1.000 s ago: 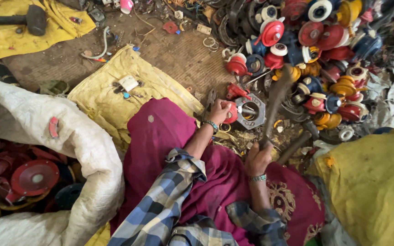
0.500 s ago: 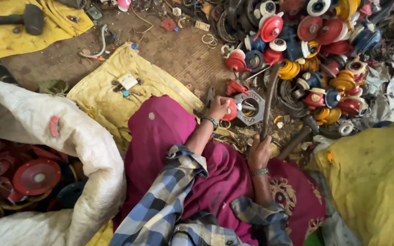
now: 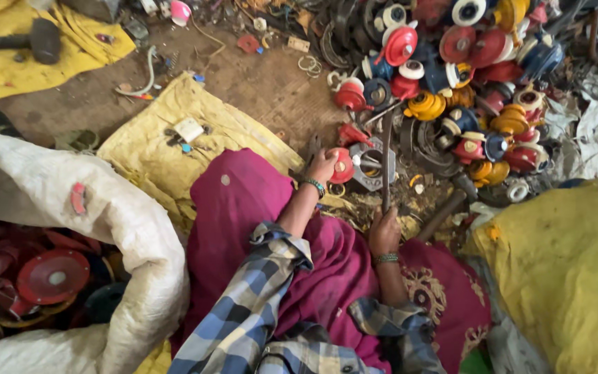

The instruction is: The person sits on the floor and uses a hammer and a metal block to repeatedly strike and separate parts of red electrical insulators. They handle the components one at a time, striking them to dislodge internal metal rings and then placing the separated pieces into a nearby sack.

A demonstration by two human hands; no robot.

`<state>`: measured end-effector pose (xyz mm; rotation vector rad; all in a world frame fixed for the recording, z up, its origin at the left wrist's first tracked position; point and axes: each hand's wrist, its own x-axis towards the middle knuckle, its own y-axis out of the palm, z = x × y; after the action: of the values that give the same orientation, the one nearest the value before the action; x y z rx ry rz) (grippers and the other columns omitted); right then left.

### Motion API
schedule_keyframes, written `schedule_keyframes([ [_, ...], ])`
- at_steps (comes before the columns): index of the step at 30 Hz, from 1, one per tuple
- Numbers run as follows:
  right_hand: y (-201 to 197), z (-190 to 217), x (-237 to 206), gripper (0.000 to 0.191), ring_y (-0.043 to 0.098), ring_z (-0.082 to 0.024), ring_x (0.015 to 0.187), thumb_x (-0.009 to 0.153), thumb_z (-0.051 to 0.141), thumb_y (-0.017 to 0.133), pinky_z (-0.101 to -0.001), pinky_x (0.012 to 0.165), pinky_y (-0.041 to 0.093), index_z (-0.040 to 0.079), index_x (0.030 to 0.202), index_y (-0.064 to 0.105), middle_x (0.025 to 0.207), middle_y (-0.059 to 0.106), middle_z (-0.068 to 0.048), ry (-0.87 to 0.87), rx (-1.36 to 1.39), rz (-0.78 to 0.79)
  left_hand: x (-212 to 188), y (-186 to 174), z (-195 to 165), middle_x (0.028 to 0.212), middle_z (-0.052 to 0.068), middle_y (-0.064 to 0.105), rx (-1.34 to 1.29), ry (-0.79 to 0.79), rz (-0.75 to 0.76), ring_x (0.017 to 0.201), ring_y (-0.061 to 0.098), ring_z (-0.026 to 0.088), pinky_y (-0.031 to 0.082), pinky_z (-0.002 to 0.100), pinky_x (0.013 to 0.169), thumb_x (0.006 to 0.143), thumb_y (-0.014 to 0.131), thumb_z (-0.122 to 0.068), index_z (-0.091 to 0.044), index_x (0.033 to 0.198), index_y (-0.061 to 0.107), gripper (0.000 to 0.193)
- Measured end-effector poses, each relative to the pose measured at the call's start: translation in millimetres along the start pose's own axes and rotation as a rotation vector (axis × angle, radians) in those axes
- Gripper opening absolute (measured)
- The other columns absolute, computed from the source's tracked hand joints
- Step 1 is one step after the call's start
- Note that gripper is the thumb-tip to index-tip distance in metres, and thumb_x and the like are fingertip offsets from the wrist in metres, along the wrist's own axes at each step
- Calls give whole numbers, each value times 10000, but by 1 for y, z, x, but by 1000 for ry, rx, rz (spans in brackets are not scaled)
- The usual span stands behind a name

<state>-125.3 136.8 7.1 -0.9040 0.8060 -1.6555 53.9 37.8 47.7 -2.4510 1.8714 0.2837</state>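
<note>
Head view, person seated on the ground, magenta cloth (image 3: 243, 215) draped over the lap, blue-and-white checked sleeves (image 3: 257, 312) on both arms.

Left hand (image 3: 323, 166) was closed round a round red plastic-and-metal part (image 3: 342, 165), fingers curled over its near edge, holding it down on the ground. Green bangle on that wrist. The red part sat just beside a grey metal square housing with a round hole (image 3: 370, 165), touching or nearly touching; could not tell which.

Right hand (image 3: 384, 232) was wrapped in a fist round the lower end of a long dark metal rod (image 3: 386, 166). The rod stood near upright, its upper part blurred, running up past the grey housing. Beaded band on the right wrist.

Beyond the hands lay a big heap of red, yellow, blue and white round parts (image 3: 465, 83) mixed with dark metal rings. A second dark bar (image 3: 444, 211) lay on the dirt right of the right hand.

Left of the lap: yellow sack (image 3: 160, 152) flat on the ground with a small white piece on it. A white woven sack (image 3: 70, 208) at lower left held more red discs. A hammer (image 3: 32, 40) lay on yellow cloth at top left. Another yellow sack (image 3: 562, 277) at right.
</note>
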Motion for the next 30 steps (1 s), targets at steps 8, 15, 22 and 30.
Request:
schedule_keyframes([
  [8,5,12,-9,358,635,-521,721,983,329,584,-612,607,470,18,1141,508,793,666,-306,35,69,3,1,4,4,928,62,694,-171,84,53,839,645,169,555,370,765,936,706,-321,-20,1050,631,331],
  [15,7,6,0,390,635,-521,704,1020,401,590,-617,598,474,24,1093,517,811,672,-293,29,-157,55,-4,-2,-1,953,86,724,44,121,19,889,679,194,542,366,829,974,666,-328,-24,1079,683,322],
  [22,-7,8,-17,274,628,-482,687,1031,273,580,-576,607,489,12,1100,532,798,645,-266,-164,248,-192,-1,1,5,951,86,716,-55,69,38,876,659,191,541,370,817,1001,635,-289,-20,1081,687,285],
  [30,11,7,-3,287,619,-526,699,998,273,611,-613,597,469,8,1070,528,765,653,-286,15,-82,149,-3,-1,-1,952,136,695,-61,-3,48,866,639,217,539,393,824,1037,607,-319,-16,1090,689,319],
])
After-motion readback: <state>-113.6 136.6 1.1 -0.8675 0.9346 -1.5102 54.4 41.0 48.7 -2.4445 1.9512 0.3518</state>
